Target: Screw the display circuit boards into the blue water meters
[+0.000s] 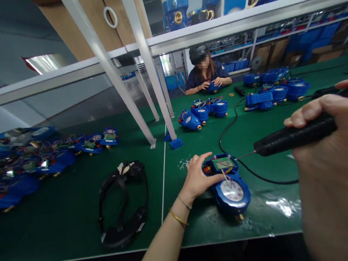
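A blue water meter (230,186) with a white dial and an open top showing a green circuit board (223,163) and coloured wires lies on the green table (192,137). My left hand (197,177) rests against its left side, holding it steady. My right hand (328,142) grips a black electric screwdriver (295,136) held nearly level, its thin bit pointing left at the board's right edge. A black cable runs from the tool across the mat.
A black head strap (122,203) lies left of my arm. Several blue meters (202,112) sit mid-table, more at the far right (276,88) and far left (28,158). A person (205,73) works across the table. White frame posts (155,83) stand ahead.
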### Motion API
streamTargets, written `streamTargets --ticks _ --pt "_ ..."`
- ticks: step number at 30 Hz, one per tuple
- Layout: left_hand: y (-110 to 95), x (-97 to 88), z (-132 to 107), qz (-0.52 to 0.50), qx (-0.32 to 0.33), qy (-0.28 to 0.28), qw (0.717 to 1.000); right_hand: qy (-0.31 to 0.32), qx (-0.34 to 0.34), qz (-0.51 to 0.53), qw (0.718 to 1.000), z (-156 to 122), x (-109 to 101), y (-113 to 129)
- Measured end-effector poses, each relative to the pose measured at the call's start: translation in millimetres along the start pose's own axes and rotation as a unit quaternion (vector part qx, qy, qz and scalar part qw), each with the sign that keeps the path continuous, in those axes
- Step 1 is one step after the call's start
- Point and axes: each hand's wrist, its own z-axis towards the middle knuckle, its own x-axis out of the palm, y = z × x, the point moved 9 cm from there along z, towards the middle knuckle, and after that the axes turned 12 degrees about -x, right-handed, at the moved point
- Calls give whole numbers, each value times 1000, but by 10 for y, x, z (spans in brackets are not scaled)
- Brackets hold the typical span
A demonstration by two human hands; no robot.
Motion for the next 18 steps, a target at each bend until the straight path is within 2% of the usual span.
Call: streamTargets --ticks 2,5,12,18 --pt "-26 43 76 0 16 13 1000 21 -6 7 1000 -15 75 -22" --pt "-23 68 127 -19 22 0 1000 37 -7 4 999 -44 155 -44" --pt "-72 49 103 -2 34 -21 999 60 -9 -1 998 -76 218 -105" --pt "-110 -9 77 38 51 -26 998 109 -14 -18 994 -160 297 -213"
